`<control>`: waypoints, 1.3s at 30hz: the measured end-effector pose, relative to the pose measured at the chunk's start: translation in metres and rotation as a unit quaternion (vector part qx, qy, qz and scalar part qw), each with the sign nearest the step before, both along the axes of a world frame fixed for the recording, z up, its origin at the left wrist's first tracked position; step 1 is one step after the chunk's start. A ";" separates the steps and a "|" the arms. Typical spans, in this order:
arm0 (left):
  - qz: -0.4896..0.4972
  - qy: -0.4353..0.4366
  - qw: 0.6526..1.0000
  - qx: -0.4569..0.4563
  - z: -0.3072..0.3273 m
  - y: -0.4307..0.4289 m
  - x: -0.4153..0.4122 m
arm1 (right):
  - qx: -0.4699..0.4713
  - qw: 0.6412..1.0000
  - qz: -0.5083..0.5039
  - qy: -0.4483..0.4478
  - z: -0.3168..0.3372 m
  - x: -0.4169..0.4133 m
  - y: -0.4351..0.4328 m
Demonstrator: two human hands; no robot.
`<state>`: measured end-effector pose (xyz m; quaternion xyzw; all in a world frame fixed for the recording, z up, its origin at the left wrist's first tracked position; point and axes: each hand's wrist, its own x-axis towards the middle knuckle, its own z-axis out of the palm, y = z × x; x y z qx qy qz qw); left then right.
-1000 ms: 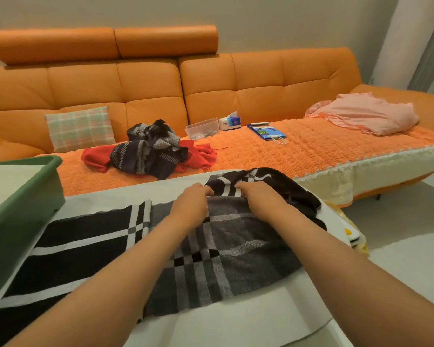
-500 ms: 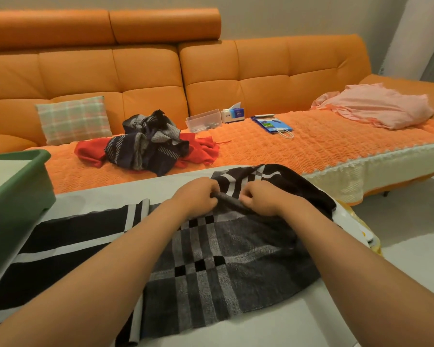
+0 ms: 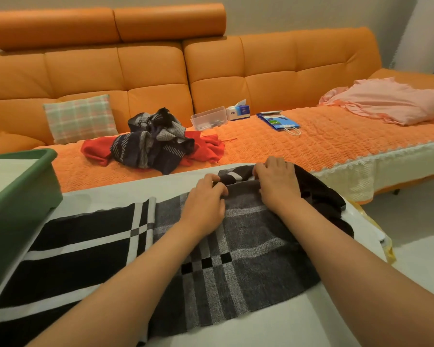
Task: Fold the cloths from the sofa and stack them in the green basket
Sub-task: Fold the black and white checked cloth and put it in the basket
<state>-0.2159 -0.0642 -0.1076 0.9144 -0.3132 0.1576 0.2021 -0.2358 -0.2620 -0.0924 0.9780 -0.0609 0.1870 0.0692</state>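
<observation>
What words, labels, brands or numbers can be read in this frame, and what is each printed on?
Nothing here reads clearly.
On the white and blue tissue box on the orange sofa: dark print on its front, too blurred to read.
On the flat blue paper bag with white handles: a green and white printed patch, too small to read.
No writing on the black, grey and white checked cloth or the green plastic basket.

A home living room: an orange leather sofa [image 3: 211, 78] with a plaid cushion [image 3: 80, 118].
</observation>
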 end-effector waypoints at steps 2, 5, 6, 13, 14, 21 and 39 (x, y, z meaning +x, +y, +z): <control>0.015 -0.069 0.997 0.027 -0.002 0.002 -0.016 | -0.050 0.998 0.039 -0.021 0.001 -0.002 0.011; 0.032 0.023 0.994 0.101 -0.014 0.008 -0.034 | -0.051 0.991 0.122 -0.022 0.008 -0.011 0.032; 0.035 0.066 0.989 0.124 -0.019 0.011 -0.038 | -0.026 0.989 0.142 -0.004 0.008 -0.016 0.040; 0.049 0.121 0.983 0.130 -0.012 0.037 -0.059 | 0.151 0.952 0.065 0.257 -0.026 -0.071 0.050; 0.060 0.106 0.984 0.131 -0.010 0.043 -0.065 | 0.139 0.954 0.052 0.260 -0.027 -0.074 0.044; 0.111 -0.032 0.987 0.112 0.001 0.099 -0.111 | 0.044 0.972 0.097 0.211 -0.001 -0.090 0.086; 0.214 0.113 0.968 0.071 0.016 0.260 -0.158 | 0.078 0.949 0.244 0.182 0.008 -0.139 0.231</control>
